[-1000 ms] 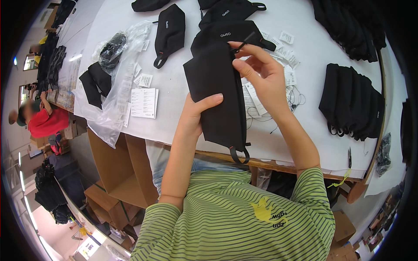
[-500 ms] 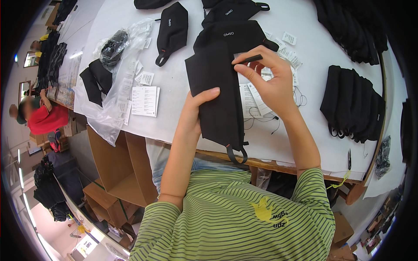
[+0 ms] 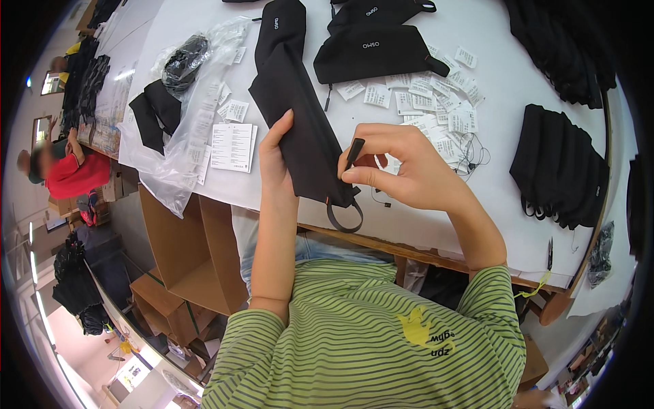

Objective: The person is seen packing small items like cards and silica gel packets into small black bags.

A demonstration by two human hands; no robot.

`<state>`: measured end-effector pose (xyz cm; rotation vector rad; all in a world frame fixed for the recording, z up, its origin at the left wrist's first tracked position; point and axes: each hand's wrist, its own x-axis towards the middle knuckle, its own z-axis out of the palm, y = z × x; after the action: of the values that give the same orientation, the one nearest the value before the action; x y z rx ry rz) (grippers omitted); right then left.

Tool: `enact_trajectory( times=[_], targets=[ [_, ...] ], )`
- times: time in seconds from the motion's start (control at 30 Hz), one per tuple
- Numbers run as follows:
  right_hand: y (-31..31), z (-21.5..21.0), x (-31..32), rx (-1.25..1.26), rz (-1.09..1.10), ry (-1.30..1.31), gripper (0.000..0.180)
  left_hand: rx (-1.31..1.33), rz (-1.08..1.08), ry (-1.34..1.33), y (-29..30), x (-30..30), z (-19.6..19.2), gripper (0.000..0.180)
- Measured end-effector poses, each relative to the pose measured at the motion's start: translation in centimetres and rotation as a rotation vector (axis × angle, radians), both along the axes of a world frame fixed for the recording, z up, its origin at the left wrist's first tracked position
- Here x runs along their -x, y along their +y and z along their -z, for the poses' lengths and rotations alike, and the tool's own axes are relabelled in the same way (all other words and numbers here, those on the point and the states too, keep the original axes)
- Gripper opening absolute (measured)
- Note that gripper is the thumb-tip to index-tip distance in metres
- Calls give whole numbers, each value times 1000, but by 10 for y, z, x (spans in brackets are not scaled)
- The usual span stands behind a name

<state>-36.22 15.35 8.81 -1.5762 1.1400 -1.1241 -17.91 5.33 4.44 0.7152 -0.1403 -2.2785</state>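
the left hand (image 3: 276,163) grips the long black fabric pouch (image 3: 300,129) at its left edge, over the white table (image 3: 490,88) edge. at three o'clock, the right hand (image 3: 409,170) pinches its black zipper pull (image 3: 353,150).

place: packing workshop | signs: white worktable (image 3: 518,82), stacked black pouches (image 3: 558,167), loose paper tags (image 3: 436,102), cardboard boxes (image 3: 184,266)

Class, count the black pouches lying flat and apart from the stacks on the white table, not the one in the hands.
2: one pouch lies beyond the paper tags, another just behind it at the top edge. More may be cut off there.
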Motion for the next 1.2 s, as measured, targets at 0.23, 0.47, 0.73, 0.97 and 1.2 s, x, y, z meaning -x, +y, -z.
enact_trajectory(
  times=[0.23, 0.47, 0.73, 0.97, 1.2],
  targets=[
    [-3, -10, 9, -116, 379, 13, 29, 158, -108, -39, -7, -15, 1, 25],
    [0, -9, 3, 30, 129, 69, 12, 205, -143, -84, -8, -17, 2, 24],
    [3, -11, 3, -49, 21, 34, 9, 133, -258, -94, -12, -18, 7, 29],
    [1, -10, 7, -122, 119, 132, 12, 156, -285, -108, -10, -19, 7, 31],
    [0, -6, 4, 247, 165, 302, 13, 217, -160, -132, -2, -13, 1, 29]
  ],
)
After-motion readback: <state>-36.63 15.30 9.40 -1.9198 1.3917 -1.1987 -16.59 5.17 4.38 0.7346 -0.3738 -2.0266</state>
